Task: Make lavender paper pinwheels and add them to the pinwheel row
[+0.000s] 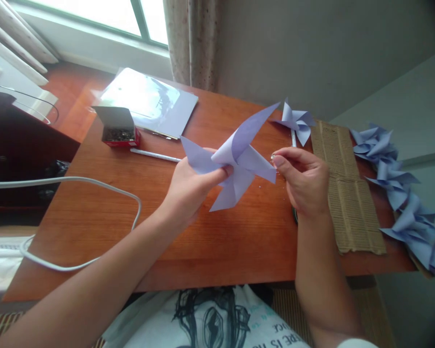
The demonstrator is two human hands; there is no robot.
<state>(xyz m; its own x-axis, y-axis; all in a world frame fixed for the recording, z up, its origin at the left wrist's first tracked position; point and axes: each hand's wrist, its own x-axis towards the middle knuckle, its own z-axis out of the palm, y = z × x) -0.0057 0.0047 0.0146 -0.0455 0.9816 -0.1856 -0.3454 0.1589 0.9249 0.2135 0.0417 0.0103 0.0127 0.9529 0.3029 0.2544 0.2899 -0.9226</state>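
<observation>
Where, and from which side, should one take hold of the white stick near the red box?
I would pinch the visible middle of the white stick from above, coming from the near side: it is thin and lies flat, and the red box and the sheets lie just beyond it. Its right end is hidden behind the left hand.

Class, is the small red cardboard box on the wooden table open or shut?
Open: the small red cardboard box has its grey lid flap raised, and small dark pieces show inside.
</observation>
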